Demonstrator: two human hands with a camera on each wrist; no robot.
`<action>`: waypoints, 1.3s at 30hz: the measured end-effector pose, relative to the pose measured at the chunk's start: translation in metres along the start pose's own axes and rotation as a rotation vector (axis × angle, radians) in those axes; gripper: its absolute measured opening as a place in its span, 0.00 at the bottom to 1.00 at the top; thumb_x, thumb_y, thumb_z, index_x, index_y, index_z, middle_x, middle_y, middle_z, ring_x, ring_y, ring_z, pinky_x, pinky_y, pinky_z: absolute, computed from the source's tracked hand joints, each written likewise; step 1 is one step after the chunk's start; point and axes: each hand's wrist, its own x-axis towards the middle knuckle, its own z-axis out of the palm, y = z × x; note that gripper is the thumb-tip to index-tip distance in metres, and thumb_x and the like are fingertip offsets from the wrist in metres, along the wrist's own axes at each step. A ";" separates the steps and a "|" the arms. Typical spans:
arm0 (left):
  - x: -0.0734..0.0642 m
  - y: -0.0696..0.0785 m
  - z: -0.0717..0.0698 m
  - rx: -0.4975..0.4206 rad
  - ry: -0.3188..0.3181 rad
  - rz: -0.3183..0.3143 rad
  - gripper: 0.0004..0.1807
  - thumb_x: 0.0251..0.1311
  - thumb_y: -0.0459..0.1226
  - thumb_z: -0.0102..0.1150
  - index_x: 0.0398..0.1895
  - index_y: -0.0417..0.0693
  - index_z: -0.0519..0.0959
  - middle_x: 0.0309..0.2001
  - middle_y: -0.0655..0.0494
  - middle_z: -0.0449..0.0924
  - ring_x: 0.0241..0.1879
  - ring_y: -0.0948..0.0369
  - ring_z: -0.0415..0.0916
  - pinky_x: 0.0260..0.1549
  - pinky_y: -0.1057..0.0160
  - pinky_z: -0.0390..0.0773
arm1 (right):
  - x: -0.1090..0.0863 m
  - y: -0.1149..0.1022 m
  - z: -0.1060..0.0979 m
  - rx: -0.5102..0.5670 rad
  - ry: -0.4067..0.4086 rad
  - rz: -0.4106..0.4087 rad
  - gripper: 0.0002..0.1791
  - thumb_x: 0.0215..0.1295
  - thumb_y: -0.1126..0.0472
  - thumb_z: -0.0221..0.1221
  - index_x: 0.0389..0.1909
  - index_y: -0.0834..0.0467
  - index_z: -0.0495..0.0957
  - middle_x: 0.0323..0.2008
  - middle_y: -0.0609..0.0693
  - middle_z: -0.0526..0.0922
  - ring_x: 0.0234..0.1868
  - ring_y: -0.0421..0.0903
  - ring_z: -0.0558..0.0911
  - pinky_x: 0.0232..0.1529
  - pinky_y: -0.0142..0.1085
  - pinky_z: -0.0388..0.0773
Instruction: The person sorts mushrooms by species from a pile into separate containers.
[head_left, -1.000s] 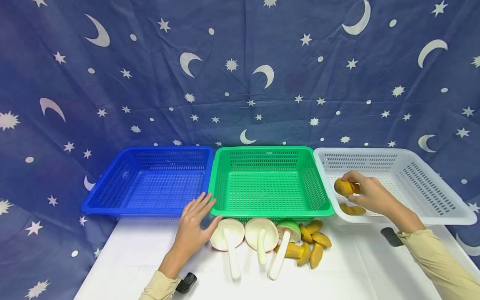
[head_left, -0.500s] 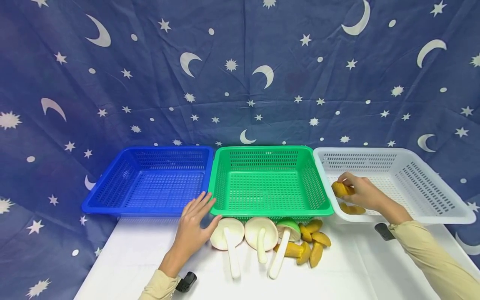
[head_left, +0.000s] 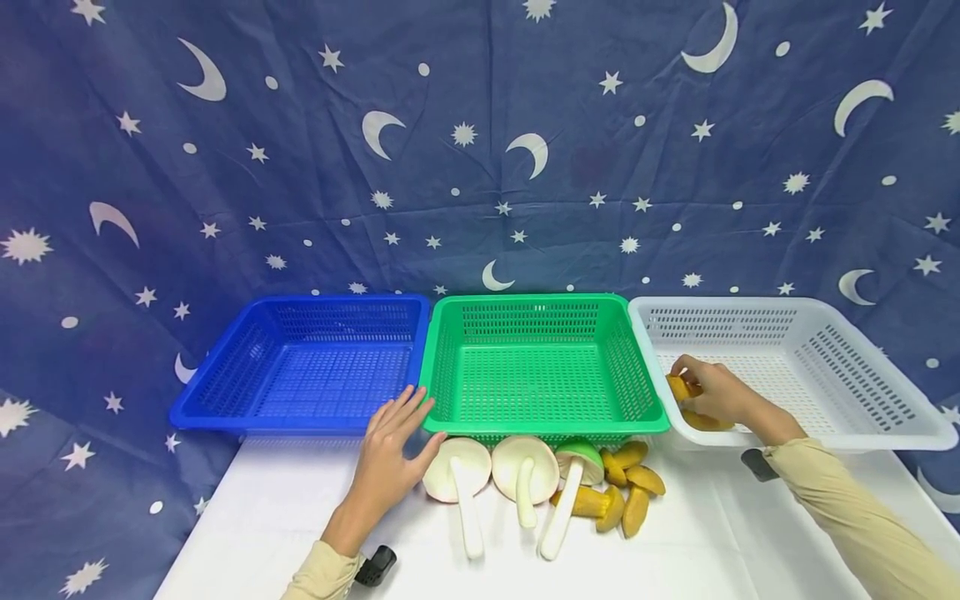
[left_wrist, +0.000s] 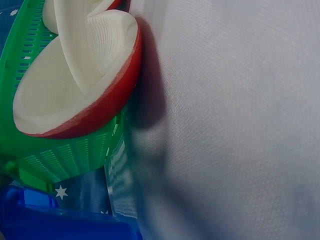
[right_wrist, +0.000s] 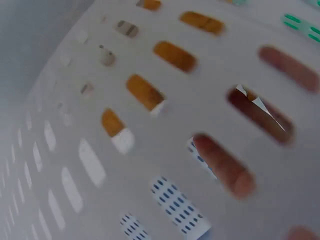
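In the head view my right hand (head_left: 716, 393) is low inside the white basket (head_left: 877, 439), its fingers curled on a yellow-brown mushroom (head_left: 677, 386) at the basket's left wall. Another yellow-brown mushroom (head_left: 707, 422) lies just below it, partly covered by the hand. Through the slots of the basket wall, the right wrist view shows yellow-brown mushroom parts (right_wrist: 175, 56) and fingers (right_wrist: 222, 162). My left hand (head_left: 390, 454) is held with fingers extended near the front corners of the blue and green baskets. Beside it lies a mushroom with a red-edged pale cap (head_left: 468, 467), whose red underside (left_wrist: 112, 102) shows in the left wrist view.
A blue basket (head_left: 300, 422) and a green basket (head_left: 540, 427) stand left of the white one. Along the table's front (head_left: 675, 542) lie a second pale-capped mushroom (head_left: 524, 471), a green-capped mushroom (head_left: 573, 475) and several yellow-brown mushrooms (head_left: 636, 500). A starry cloth hangs behind.
My right hand has lowered the yellow-brown mushroom deeper into the white basket and shifted slightly left, towards its wall. My left hand has stayed put.
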 end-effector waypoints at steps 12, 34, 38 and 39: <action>0.001 0.001 -0.001 -0.002 0.005 0.008 0.28 0.55 0.45 0.66 0.56 0.39 0.77 0.62 0.45 0.71 0.64 0.48 0.63 0.66 0.49 0.54 | 0.001 0.003 0.005 -0.003 -0.014 0.037 0.18 0.53 0.70 0.62 0.46 0.67 0.73 0.39 0.64 0.81 0.42 0.63 0.79 0.41 0.55 0.76; -0.001 -0.001 0.001 0.015 0.032 0.027 0.28 0.55 0.46 0.65 0.57 0.40 0.77 0.62 0.46 0.71 0.64 0.48 0.64 0.66 0.48 0.55 | -0.030 -0.026 -0.021 -0.031 0.124 -0.020 0.17 0.56 0.65 0.64 0.46 0.65 0.75 0.43 0.63 0.80 0.46 0.65 0.78 0.43 0.57 0.76; -0.001 -0.002 0.001 0.013 0.042 0.034 0.28 0.55 0.45 0.66 0.56 0.40 0.77 0.61 0.45 0.72 0.63 0.47 0.65 0.66 0.48 0.55 | -0.037 -0.035 -0.024 -0.038 0.163 -0.051 0.16 0.56 0.65 0.65 0.44 0.65 0.76 0.43 0.63 0.80 0.45 0.64 0.78 0.42 0.57 0.77; -0.001 -0.002 0.002 0.014 0.043 0.035 0.28 0.55 0.45 0.66 0.56 0.39 0.77 0.61 0.45 0.72 0.63 0.47 0.65 0.66 0.48 0.55 | -0.039 -0.038 -0.025 -0.038 0.166 -0.054 0.16 0.55 0.65 0.65 0.44 0.65 0.76 0.43 0.63 0.80 0.46 0.64 0.78 0.43 0.58 0.76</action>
